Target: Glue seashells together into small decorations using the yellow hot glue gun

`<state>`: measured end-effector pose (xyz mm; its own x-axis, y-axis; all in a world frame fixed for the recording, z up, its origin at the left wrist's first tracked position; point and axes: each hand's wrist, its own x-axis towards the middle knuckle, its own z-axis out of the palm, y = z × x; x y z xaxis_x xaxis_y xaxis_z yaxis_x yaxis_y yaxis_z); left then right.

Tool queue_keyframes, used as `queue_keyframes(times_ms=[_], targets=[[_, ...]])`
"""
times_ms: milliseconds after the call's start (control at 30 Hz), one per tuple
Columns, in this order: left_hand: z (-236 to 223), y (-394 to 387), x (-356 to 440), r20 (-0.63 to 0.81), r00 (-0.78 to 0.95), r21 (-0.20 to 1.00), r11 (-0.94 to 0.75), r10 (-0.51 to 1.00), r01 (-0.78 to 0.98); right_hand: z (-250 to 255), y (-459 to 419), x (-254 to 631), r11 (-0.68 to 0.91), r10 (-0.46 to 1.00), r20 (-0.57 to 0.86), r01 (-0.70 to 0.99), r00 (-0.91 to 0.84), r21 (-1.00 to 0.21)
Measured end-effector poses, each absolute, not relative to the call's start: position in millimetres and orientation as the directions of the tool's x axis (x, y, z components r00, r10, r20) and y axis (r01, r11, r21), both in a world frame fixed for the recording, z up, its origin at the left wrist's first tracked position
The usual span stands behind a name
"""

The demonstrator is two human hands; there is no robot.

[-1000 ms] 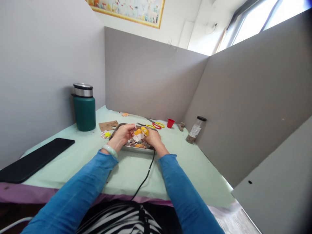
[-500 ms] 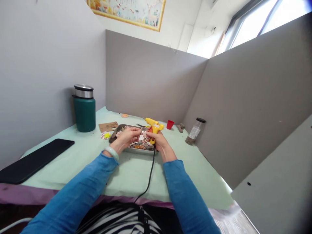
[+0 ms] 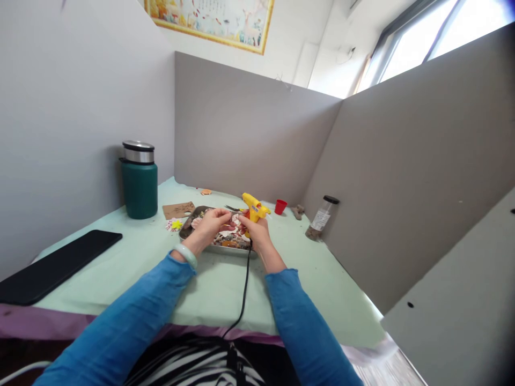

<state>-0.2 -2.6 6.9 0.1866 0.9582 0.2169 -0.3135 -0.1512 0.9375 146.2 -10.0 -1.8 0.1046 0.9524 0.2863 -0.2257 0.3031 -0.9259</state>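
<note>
My right hand is closed around a yellow glue gun, whose black cord hangs down toward my lap. Its thumb and a finger reach in close to my left hand. The left fingers are pinched together, and whatever they hold is too small or hidden to name. Both hands are over a metal tray filled with shells, pebbles and small white pieces. My hands cover part of the tray's contents.
A green flask and a black flat mat are at the left. Brown cardboard and a yellow flower piece lie beside the tray. Farther right are a red cup, a grey lump and a black-lidded jar. Grey partitions enclose the table.
My right hand has moved slightly left, its fingertips now nearer the left ones. The glue gun has turned a little and its cord has shifted left. My left hand stays pinched.
</note>
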Motion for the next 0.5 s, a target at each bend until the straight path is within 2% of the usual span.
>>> queue_keyframes(times_ms=[300, 500], targets=[[4.8, 0.1, 6.7, 0.308, 0.047, 0.932, -0.291, 0.950, -0.217, -5.6, -10.8, 137.1, 0.348, 0.931, 0.341, -0.031, 0.131, -0.937], [9.4, -3.9, 3.3, 0.279, 0.066, 0.939, -0.258, 0.958, -0.226, -3.4, -13.4, 139.3, 0.307, 0.951, 0.295, -0.214, 0.087, -0.927]])
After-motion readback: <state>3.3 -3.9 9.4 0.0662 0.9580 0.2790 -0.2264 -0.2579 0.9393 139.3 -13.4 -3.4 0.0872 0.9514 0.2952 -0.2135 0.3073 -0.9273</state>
